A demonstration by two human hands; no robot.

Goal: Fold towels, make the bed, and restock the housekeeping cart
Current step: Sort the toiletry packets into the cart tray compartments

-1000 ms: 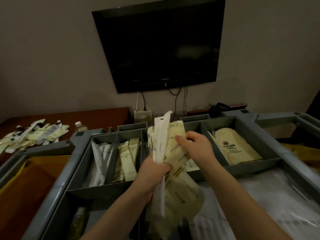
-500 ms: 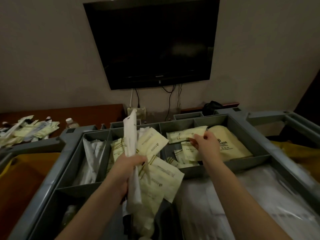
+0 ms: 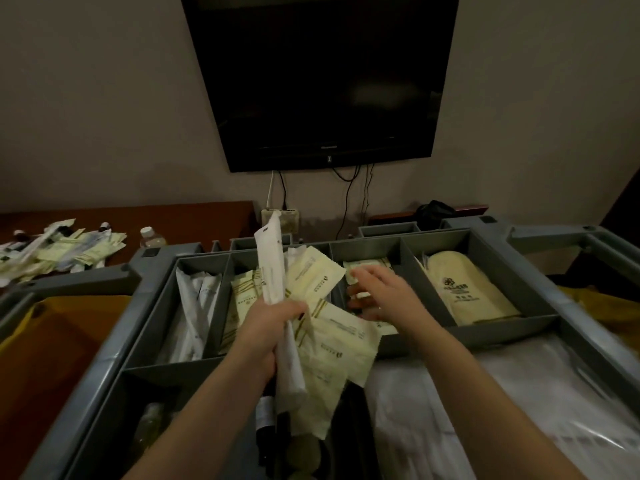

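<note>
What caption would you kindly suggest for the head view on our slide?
Left hand grips packets over the cart while the open right hand hovers above a compartment.

The cart [image 3: 485,337] was grey, its packets [image 3: 242,299] pale yellow with olive stripes, the long sachet [image 3: 272,268] white, the pouch [image 3: 464,296] at two o'clock cream with a dark logo, the television [image 3: 322,81] black.

The right hand [image 3: 377,296] is motion-blurred, and the frame edge crops the television [image 3: 322,81].
</note>
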